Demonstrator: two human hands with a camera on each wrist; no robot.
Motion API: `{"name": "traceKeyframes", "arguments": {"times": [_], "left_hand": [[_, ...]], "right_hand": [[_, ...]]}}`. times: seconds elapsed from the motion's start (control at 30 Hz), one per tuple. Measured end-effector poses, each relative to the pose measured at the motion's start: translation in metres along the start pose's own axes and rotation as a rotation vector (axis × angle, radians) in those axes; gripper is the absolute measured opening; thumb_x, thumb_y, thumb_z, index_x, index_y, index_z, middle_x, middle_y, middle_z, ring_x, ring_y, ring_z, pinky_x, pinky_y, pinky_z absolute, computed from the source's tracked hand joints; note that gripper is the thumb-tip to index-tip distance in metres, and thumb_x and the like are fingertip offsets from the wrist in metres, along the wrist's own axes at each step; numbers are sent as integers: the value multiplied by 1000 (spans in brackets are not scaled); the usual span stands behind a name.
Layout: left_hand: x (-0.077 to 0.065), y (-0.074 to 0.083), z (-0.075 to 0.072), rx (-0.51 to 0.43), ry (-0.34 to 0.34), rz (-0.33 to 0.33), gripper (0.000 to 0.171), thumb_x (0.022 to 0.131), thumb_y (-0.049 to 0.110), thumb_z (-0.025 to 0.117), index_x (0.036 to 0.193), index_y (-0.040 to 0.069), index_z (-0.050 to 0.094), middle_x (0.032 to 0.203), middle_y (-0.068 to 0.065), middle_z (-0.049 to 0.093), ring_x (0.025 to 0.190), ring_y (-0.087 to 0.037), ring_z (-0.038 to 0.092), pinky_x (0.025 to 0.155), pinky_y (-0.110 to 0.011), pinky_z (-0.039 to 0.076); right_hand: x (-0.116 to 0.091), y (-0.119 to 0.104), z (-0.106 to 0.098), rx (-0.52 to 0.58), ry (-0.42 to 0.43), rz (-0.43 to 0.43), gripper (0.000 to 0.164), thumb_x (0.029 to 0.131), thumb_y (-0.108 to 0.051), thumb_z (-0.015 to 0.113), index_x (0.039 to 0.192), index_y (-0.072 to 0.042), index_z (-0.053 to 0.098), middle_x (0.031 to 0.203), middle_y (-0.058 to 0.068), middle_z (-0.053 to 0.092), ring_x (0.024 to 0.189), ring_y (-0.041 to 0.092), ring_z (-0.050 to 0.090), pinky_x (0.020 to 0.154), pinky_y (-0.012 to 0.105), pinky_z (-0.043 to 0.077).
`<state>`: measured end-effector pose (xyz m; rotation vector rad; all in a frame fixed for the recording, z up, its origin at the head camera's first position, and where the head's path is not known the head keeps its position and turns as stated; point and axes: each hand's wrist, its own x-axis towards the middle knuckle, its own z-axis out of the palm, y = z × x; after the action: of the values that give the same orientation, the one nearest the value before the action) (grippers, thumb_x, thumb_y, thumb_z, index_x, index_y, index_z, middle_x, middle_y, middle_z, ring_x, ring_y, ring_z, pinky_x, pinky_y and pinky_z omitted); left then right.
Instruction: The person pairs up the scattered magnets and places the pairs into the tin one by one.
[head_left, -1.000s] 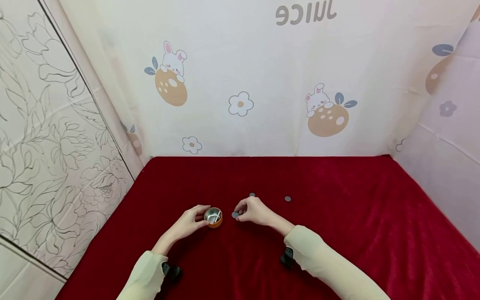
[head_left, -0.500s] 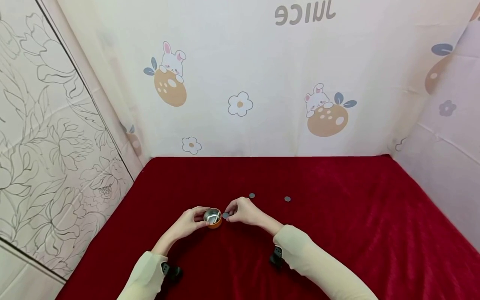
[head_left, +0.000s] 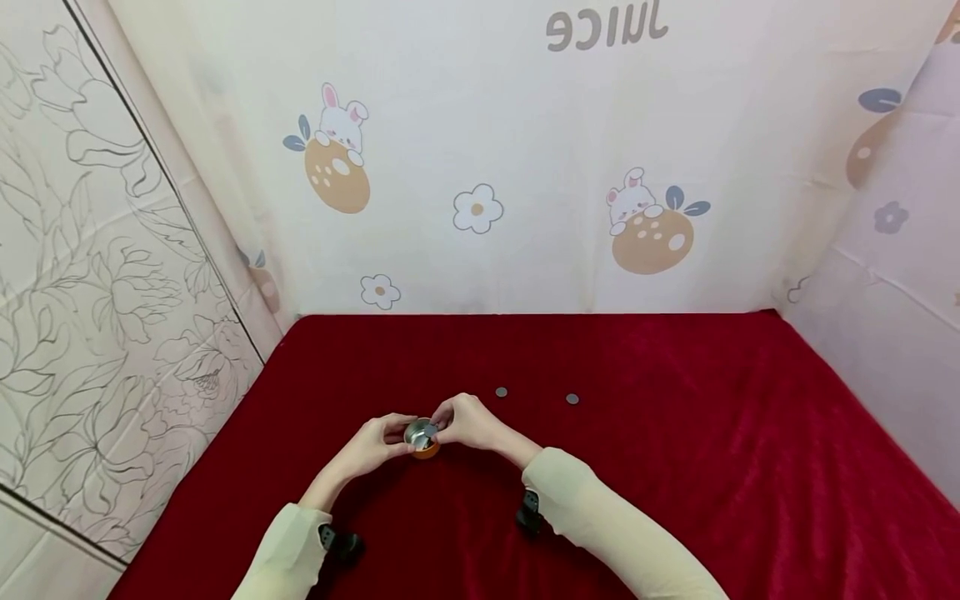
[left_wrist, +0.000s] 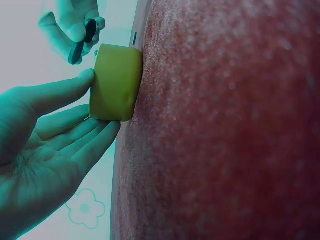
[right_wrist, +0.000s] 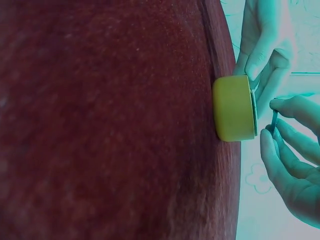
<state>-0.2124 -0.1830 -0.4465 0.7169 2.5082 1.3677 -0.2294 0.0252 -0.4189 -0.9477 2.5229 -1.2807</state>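
A small round bowl (head_left: 427, 452), orange outside and shiny metal inside, stands upright on the red cloth. My left hand (head_left: 372, 444) grips its side, thumb near the front and fingers at the back. Close over the bowl's opening, my right hand (head_left: 471, 423) pinches a thin grey disc (head_left: 431, 430) between thumb and fingers. The right wrist view has this disc (right_wrist: 274, 121) edge-on, a short gap from the rim of the bowl (right_wrist: 234, 108). In the left wrist view the left thumb and fingertips touch the bowl wall (left_wrist: 116, 82).
Two more grey discs lie flat on the cloth beyond the right hand, a nearer-left disc (head_left: 501, 392) and a disc (head_left: 572, 399) farther right. The red cloth (head_left: 675, 450) covers the table. A printed white curtain (head_left: 555, 167) hangs behind it, and a flower-patterned panel (head_left: 112, 275) stands left.
My right hand has moved left, carrying the grey disc from the cloth's middle to over the bowl. The left hand and bowl have stayed in place.
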Motion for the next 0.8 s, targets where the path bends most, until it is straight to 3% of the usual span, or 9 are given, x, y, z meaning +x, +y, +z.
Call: {"name": "traceKeyframes", "arguments": {"times": [0.13, 0.33, 0.57, 0.8], "left_hand": [[1, -1, -1, -13, -2, -16, 41, 82, 1, 60, 120, -10, 48, 117, -26, 50, 102, -35, 53, 80, -39, 47], [-1, 0, -1, -20, -5, -33, 43, 82, 7, 61, 121, -7, 48, 118, -24, 50, 103, -33, 54, 79, -32, 48], [-10, 33, -5, -34, -7, -61, 41, 82, 0, 59, 120, -12, 46, 118, -28, 49, 103, -38, 52, 79, -34, 48], [-4, 8, -4, -32, -13, -13, 42, 82, 5, 61, 120, -8, 48, 116, -24, 52, 103, -34, 54, 79, -34, 48]], "right_hand": [[5, -1, 4, 0, -6, 9, 13, 73, -2, 67, 85, 1, 68, 76, 5, 65, 67, 11, 57, 57, 18, 45], [9, -2, 9, 3, -15, 18, 13, 73, -1, 67, 86, 1, 68, 76, 6, 65, 66, 9, 57, 57, 17, 46], [11, -5, 16, 17, -12, 17, 15, 74, -3, 68, 88, 2, 68, 80, 8, 66, 68, 9, 58, 57, 16, 46], [5, -6, 7, 57, -30, 25, 19, 77, -5, 66, 94, 2, 67, 89, 11, 66, 77, 16, 61, 61, 18, 47]]}}
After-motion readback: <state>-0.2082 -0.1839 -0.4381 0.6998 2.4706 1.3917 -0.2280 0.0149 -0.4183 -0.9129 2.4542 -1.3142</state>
